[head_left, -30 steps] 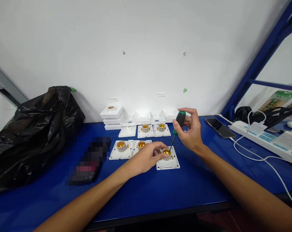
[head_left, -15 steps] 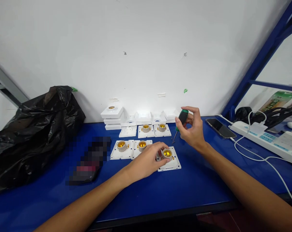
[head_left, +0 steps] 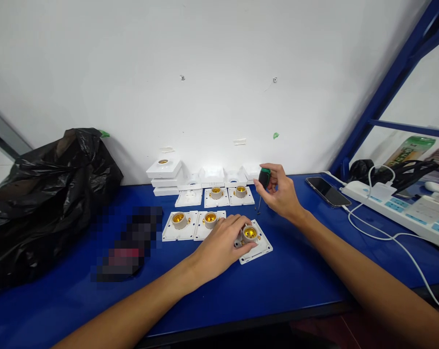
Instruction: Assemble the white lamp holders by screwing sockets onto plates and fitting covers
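Note:
My left hand (head_left: 224, 242) rests on a white square lamp-holder plate (head_left: 257, 247) with a brass socket (head_left: 250, 233), fingers curled round the socket; the plate sits turned at an angle. My right hand (head_left: 281, 194) grips a small screwdriver with a green and black handle (head_left: 264, 178), its tip pointing down just above the blue table (head_left: 284, 271), behind the plate. Two more socket plates (head_left: 179, 225) lie to the left of my left hand, and a further row (head_left: 228, 195) lies behind.
Stacked white covers (head_left: 164, 173) line the wall. A black plastic bag (head_left: 48, 194) fills the left. A blurred dark object (head_left: 126, 247) lies left of centre. A phone (head_left: 323, 190), a white power strip (head_left: 397, 208) and cables (head_left: 372, 232) sit on the right beside a blue rack frame (head_left: 386, 87).
My right hand lifted the screwdriver out of the socket and drew it back toward the rear row. My left hand turned the plate so it now sits at an angle.

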`<state>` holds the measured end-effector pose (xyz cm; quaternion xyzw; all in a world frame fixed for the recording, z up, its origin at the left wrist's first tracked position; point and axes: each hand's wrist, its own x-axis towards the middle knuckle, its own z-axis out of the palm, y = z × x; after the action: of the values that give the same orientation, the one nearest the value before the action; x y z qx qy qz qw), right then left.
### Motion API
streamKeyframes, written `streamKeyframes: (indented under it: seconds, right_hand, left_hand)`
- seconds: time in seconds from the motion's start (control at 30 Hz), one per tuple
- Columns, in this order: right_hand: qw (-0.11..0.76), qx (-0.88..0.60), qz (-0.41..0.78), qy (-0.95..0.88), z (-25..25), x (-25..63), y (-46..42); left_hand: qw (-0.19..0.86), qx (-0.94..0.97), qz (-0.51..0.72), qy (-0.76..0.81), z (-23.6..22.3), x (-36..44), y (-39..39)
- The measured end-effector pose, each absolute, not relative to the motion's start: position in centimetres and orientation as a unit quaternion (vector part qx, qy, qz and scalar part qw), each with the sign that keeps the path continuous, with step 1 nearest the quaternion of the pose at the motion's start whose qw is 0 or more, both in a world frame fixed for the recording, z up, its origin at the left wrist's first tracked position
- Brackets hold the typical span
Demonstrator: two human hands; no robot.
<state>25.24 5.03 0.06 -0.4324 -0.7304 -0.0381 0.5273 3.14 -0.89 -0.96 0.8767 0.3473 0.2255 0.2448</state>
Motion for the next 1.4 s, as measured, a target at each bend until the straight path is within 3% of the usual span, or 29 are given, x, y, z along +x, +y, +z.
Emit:
streamKeyframes:
  seconds: [0.8, 1.13, 1.4]
  right_hand:
    - [0.528, -0.437, -0.027, -0.728, -0.1, 25.2, 5.1]
    - [0.665, -0.420, 0.072, -0.614, 1.8, 23.9, 3.5]
    - [0.681, -0.400, 0.108, -0.604, 2.2, 22.8, 2.5]
  left_hand:
    - [0.247, 0.876, 0.232, 0.344, -0.7, 3.2, -1.0]
    - [0.351, 0.796, 0.293, 0.396, -1.1, 3.3, -0.8]
    - [0.365, 0.769, 0.356, 0.386, -1.2, 3.7, -0.5]
